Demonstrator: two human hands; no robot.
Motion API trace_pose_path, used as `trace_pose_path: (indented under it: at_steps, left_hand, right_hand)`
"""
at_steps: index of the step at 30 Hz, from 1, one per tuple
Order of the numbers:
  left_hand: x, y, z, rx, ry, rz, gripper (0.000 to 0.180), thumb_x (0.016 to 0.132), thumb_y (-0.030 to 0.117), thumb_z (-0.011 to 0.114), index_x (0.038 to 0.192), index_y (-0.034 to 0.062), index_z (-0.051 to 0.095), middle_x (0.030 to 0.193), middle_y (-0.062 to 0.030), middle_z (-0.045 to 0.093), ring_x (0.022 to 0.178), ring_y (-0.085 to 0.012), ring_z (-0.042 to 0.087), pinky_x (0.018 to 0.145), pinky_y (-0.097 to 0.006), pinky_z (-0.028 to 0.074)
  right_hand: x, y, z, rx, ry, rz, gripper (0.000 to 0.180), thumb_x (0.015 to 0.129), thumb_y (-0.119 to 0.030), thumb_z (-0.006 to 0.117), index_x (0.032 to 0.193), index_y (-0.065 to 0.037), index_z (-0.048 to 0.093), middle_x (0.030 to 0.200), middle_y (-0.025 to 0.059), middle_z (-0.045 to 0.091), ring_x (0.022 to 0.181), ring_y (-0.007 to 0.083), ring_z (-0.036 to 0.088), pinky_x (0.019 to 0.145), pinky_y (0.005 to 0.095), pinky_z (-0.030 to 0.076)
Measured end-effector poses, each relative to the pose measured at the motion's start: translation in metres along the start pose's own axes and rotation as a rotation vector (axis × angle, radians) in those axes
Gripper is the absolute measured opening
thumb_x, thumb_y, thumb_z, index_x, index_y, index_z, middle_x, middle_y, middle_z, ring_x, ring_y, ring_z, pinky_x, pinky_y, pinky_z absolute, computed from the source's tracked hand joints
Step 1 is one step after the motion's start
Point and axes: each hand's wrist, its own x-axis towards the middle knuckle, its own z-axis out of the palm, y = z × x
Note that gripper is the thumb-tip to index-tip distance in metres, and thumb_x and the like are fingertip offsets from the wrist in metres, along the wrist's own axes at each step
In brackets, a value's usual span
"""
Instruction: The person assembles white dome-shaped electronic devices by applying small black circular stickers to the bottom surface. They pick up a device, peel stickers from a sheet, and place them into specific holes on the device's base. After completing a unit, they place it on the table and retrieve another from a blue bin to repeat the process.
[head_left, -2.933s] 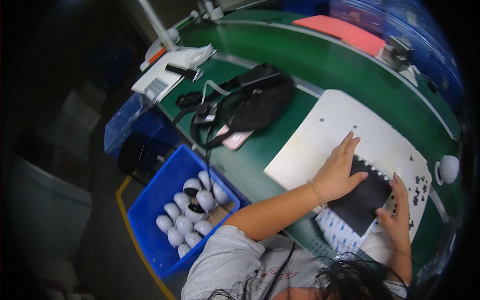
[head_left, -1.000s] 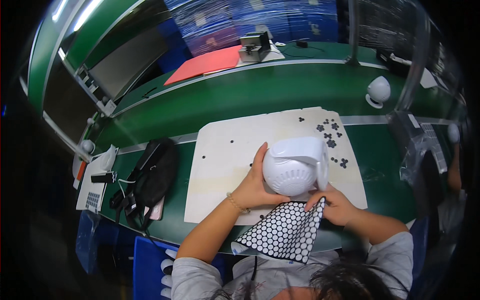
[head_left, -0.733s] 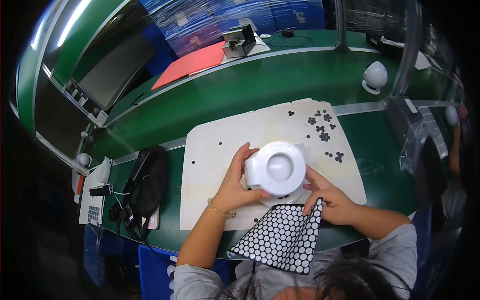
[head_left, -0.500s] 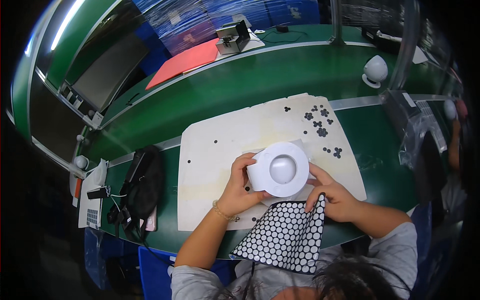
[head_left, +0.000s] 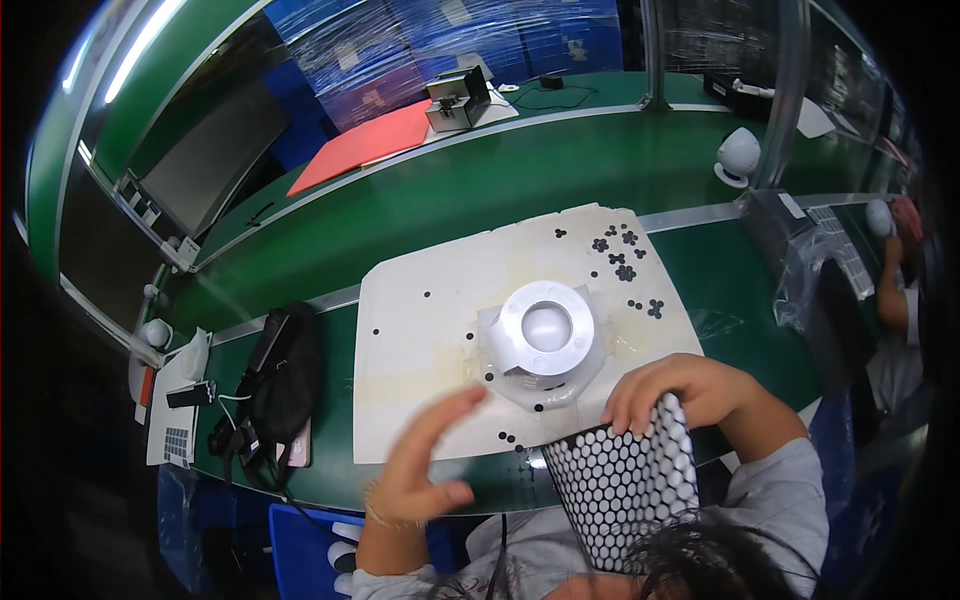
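With the left hand (head_left: pixel 425 465) open and lifted clear, the round white plastic housing (head_left: pixel 545 340) sits unheld on the cream board (head_left: pixel 420 320), so the right hand (head_left: pixel 680 390), seemingly pinching the black sheet of white dots (head_left: pixel 625 480), may nudge it

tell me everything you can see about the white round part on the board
The white round part looks like moulded plastic: a thick ring around a shallow pale hollow, set on a wider angular white base. It rests on the cream board, open side facing up. Small black dots lie around its base. Neither hand touches it; the right hand is nearest, gripping a black sheet of white hexagon pieces.
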Motion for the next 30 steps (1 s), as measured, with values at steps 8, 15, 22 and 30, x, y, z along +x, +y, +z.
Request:
trace_pose_path:
  at_steps: [8, 15, 22, 30]
  left_hand:
    - [0.015, 0.028, 0.032, -0.588, 0.262, -0.154, 0.085, 0.076, 0.050, 0.056, 0.134, 0.0018, 0.017, 0.119, -0.0201, 0.045, 0.108, -0.0262, 0.048, 0.093, -0.038, 0.037]
    - [0.003, 0.019, 0.055, -0.360, 0.473, -0.328, 0.043, 0.073, -0.003, 0.063, 0.108, 0.0038, 0.039, 0.095, -0.0067, 0.053, 0.085, -0.0106, 0.053, 0.074, -0.026, 0.048]
    - [0.025, 0.008, 0.059, -0.215, 0.433, -0.253, 0.029, 0.072, -0.003, 0.066, 0.094, 0.0016, 0.048, 0.084, -0.0053, 0.056, 0.076, -0.0095, 0.055, 0.067, -0.023, 0.047]
    - [0.037, -0.026, 0.042, -0.107, 0.360, -0.060, 0.018, 0.068, -0.006, 0.067, 0.078, 0.0008, 0.054, 0.072, -0.0063, 0.059, 0.064, -0.0106, 0.054, 0.057, -0.022, 0.042]
  right_hand:
    - [0.029, 0.007, 0.047, 0.136, 0.431, 0.272, 0.015, 0.084, -0.015, 0.057, 0.088, -0.003, 0.049, 0.073, -0.0025, 0.049, 0.066, 0.0016, 0.045, 0.055, 0.0169, 0.037]
    - [0.023, 0.023, 0.063, 0.119, 0.576, -0.014, 0.027, 0.080, -0.012, 0.060, 0.104, -0.004, 0.049, 0.096, 0.0062, 0.050, 0.076, 0.0079, 0.052, 0.064, 0.0221, 0.042]
    - [0.023, 0.007, 0.033, -0.619, 0.436, -0.045, 0.022, 0.077, -0.012, 0.062, 0.097, -0.006, 0.057, 0.093, 0.0085, 0.058, 0.081, 0.0187, 0.057, 0.067, 0.0275, 0.044]
    - [0.028, 0.013, 0.010, -0.569, 0.376, 0.034, 0.018, 0.079, -0.015, 0.061, 0.094, -0.004, 0.061, 0.083, 0.0098, 0.062, 0.074, 0.0201, 0.060, 0.064, 0.0274, 0.047]
